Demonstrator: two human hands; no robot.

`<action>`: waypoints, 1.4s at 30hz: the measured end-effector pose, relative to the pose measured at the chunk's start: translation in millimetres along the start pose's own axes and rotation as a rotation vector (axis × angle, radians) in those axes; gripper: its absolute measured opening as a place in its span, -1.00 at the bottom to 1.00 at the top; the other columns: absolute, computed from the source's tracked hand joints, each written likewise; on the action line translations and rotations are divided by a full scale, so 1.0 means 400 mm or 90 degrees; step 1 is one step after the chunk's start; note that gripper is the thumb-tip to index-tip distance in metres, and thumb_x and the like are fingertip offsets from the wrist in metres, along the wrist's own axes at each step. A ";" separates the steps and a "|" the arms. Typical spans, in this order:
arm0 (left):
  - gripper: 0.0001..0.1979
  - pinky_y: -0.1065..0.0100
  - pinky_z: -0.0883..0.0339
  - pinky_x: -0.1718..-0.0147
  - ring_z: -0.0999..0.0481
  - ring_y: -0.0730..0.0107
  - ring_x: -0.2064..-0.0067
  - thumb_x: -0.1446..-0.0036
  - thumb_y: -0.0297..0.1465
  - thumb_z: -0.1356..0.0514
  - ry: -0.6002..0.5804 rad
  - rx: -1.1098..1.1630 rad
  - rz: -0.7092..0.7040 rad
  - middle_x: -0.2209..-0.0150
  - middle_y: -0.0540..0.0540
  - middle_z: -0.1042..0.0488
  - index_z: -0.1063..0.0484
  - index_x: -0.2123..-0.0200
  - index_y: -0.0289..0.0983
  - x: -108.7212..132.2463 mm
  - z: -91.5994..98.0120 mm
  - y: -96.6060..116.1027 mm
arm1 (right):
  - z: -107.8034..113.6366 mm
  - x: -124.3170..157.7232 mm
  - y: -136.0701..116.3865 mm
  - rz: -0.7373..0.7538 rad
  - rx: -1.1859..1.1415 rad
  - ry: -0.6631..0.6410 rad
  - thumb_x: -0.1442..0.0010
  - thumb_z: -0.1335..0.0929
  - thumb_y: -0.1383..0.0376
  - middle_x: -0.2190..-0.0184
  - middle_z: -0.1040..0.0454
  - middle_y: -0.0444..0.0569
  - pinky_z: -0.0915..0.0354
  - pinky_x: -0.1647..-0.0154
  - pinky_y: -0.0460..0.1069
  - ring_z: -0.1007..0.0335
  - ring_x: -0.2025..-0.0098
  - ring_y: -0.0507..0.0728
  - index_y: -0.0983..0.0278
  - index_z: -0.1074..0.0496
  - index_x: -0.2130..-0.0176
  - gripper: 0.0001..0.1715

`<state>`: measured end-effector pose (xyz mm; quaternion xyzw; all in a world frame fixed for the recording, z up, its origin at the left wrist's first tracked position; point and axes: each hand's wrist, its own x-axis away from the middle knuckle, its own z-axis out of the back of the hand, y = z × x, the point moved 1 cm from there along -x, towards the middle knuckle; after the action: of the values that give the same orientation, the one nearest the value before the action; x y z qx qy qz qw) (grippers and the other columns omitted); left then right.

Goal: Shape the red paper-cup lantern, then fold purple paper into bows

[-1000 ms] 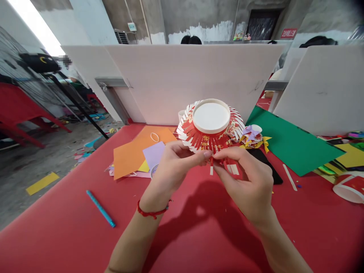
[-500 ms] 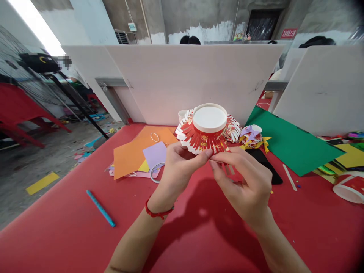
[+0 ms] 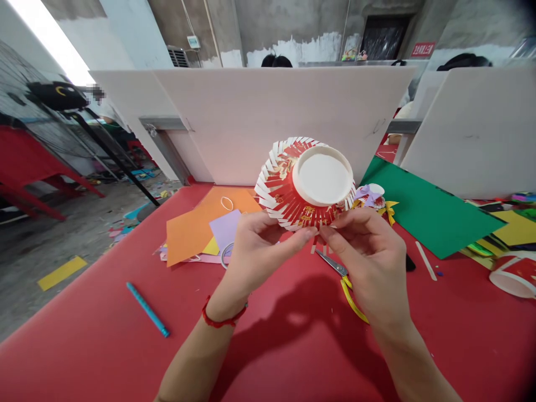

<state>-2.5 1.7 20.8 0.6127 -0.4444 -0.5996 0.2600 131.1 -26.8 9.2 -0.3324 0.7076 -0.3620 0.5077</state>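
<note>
Between my hands is a red and white paper cup (image 3: 285,187), its wall cut into many strips that fan out around the round white base, which faces me. My left hand (image 3: 268,240) is closed on the lower left of the fringe, its thumb at the bottom strips. Thumb and fingers of my right hand (image 3: 364,251) pinch strips at the lower right edge. A few strips hang straight down between the hands. Scissors with yellow handles (image 3: 345,273) lie on the red table below, partly hidden by my right hand.
On the left lie orange paper (image 3: 188,229), purple paper (image 3: 226,226), a tape roll (image 3: 225,257) and a blue pen (image 3: 147,310). At right are green card (image 3: 435,206), a small decorated cup (image 3: 374,195), a white stick (image 3: 426,261) and another red-white cup (image 3: 517,276). A white partition (image 3: 272,117) stands behind.
The cup has tilted so that its base and fringe face me more fully. My right hand has shifted slightly, and the scissors on the table have come into view.
</note>
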 end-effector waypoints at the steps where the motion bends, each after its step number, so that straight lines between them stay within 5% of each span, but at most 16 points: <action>1: -0.84 0.46 -0.50 0.50 -0.53 0.46 0.55 0.18 -0.63 -0.39 -0.009 -0.005 0.010 0.56 0.04 -0.60 -0.61 0.55 -0.25 0.001 0.001 0.001 | 0.000 0.001 0.001 0.005 0.002 0.002 -0.01 -0.48 0.45 0.51 -0.50 -0.23 -0.51 0.41 -0.18 -0.54 0.45 -0.03 0.21 -0.45 0.46 -0.82; 8: -0.90 0.32 -0.56 0.34 -0.62 0.26 0.39 0.16 -0.51 -0.45 0.006 -0.081 0.019 0.49 -0.03 -0.64 -0.62 0.54 -0.24 0.001 0.016 0.001 | -0.002 0.004 0.008 0.023 0.047 0.009 -0.02 -0.50 0.40 0.48 -0.53 -0.18 -0.55 0.39 -0.10 -0.56 0.42 0.03 0.22 -0.45 0.42 -0.83; 19: -0.86 0.41 -0.47 0.38 -0.55 0.38 0.44 0.17 -0.61 -0.34 0.092 -0.165 -0.035 0.56 0.04 -0.55 -0.53 0.60 -0.27 -0.001 0.036 -0.004 | 0.008 0.007 -0.020 0.104 0.127 -0.076 -0.12 -0.43 0.49 0.49 -0.50 -0.24 -0.49 0.40 -0.19 -0.50 0.47 -0.05 0.20 -0.43 0.38 -0.81; 26: -0.88 0.39 -0.51 0.41 -0.59 0.35 0.45 0.21 -0.48 -0.47 0.009 0.077 0.167 0.50 -0.03 -0.63 -0.61 0.54 -0.26 0.002 0.026 -0.023 | -0.004 0.006 0.003 0.317 0.324 -0.122 -0.15 -0.36 0.58 0.42 -0.55 -0.14 -0.46 0.32 -0.09 -0.51 0.38 0.03 0.21 -0.40 0.34 -0.74; 33: -0.88 0.36 -0.52 0.32 -0.62 0.33 0.39 0.19 -0.42 -0.49 0.024 0.159 0.190 0.50 -0.04 -0.64 -0.62 0.53 -0.24 0.001 0.006 -0.030 | -0.005 0.002 0.001 0.444 0.410 -0.119 -0.21 -0.37 0.49 0.49 -0.49 -0.11 -0.40 0.36 -0.03 -0.43 0.41 0.08 0.21 -0.45 0.36 -0.81; 36: -0.89 0.31 -0.55 0.28 -0.64 0.28 0.36 0.12 -0.37 -0.46 0.025 0.168 0.160 0.45 -0.06 -0.66 -0.62 0.50 -0.24 0.004 0.002 -0.031 | -0.006 0.007 0.004 0.418 0.373 -0.099 -0.20 -0.39 0.49 0.44 -0.54 -0.10 -0.43 0.30 -0.02 -0.49 0.36 0.09 0.20 -0.47 0.35 -0.82; 42: -0.96 0.35 -0.56 0.31 -0.64 0.30 0.35 0.07 -0.45 -0.42 0.077 0.058 0.076 0.42 -0.06 -0.67 -0.62 0.48 -0.25 0.011 0.002 -0.029 | -0.007 0.012 0.013 0.173 0.190 0.010 -0.17 -0.42 0.44 0.47 -0.52 -0.20 -0.48 0.42 -0.10 -0.53 0.47 0.01 0.20 -0.42 0.35 -0.85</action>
<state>-1.0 3.4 8.5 0.6310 -0.4907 -0.5243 0.2937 126.9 -27.7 3.2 -0.1522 0.6885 -0.3933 0.5901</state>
